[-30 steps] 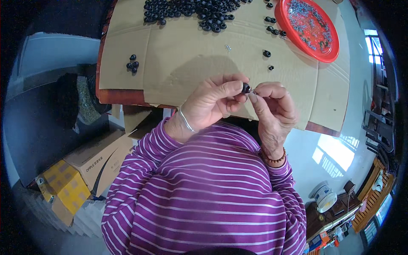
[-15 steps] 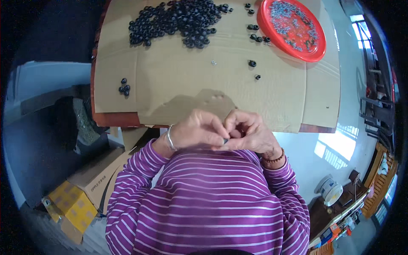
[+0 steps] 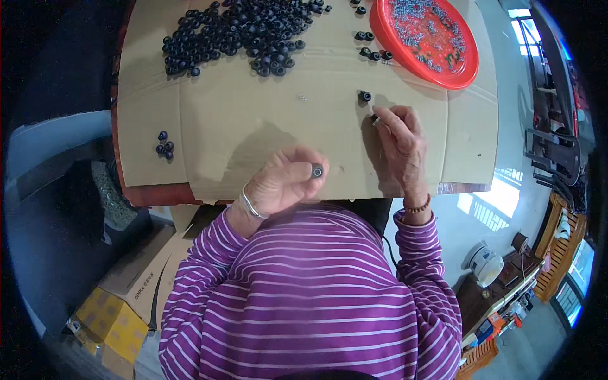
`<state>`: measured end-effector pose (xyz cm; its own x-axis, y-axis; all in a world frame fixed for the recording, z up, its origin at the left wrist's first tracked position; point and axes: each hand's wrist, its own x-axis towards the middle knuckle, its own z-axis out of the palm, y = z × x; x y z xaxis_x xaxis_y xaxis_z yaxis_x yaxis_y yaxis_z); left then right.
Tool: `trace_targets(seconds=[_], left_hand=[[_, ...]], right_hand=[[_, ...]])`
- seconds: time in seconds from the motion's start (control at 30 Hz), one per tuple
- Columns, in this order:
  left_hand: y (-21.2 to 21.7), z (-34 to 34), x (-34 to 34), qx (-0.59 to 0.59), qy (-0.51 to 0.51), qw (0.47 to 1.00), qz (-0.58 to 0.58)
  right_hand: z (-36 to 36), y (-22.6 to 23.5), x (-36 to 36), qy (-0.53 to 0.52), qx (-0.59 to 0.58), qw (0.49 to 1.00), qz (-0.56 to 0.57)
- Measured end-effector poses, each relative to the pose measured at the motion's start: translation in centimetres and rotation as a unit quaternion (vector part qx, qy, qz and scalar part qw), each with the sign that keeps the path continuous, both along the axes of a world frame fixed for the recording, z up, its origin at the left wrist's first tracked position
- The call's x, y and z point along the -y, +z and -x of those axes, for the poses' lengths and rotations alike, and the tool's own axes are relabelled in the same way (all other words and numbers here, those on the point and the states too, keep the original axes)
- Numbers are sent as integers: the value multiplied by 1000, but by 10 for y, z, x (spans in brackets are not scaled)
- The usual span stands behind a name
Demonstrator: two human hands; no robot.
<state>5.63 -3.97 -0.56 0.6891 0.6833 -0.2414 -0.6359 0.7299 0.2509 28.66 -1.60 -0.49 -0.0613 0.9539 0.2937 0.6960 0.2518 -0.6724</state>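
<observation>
My left hand (image 3: 278, 180), with a silver bangle at the wrist, is closed over the table's near edge. Its thumb and fingers pinch a small round black piece (image 3: 317, 170) with a pale ring around a hole in its end. Further right, over the cardboard, my right hand (image 3: 404, 142) reaches forward with its fingertips together on another small black piece (image 3: 375, 118), which the fingers partly cover. A similar black piece (image 3: 365, 96) lies just beyond those fingertips.
A large heap of black pieces (image 3: 244, 35) covers the far left of the cardboard (image 3: 234, 107). A red round tray (image 3: 472, 69) of small silvery parts stands at the far right, several black pieces beside it. A small cluster (image 3: 165, 147) lies at left.
My hands were together near my chest and are now apart. The right has moved forward to the small black piece on the cardboard; the left keeps hold of its piece, now turned hole-up.
</observation>
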Motion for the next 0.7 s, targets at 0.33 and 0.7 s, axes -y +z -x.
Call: trace_targets(seconds=[0.33, 0.7], left_hand=[[9, 1, 12, -6, 10, 1000, 7], [45, -14, 47, -6, 12, 1000, -9]], right_hand=[[7, 19, 27, -7, -460, 862, 214], [19, 42, 86, 88, -587, 778, 203]])
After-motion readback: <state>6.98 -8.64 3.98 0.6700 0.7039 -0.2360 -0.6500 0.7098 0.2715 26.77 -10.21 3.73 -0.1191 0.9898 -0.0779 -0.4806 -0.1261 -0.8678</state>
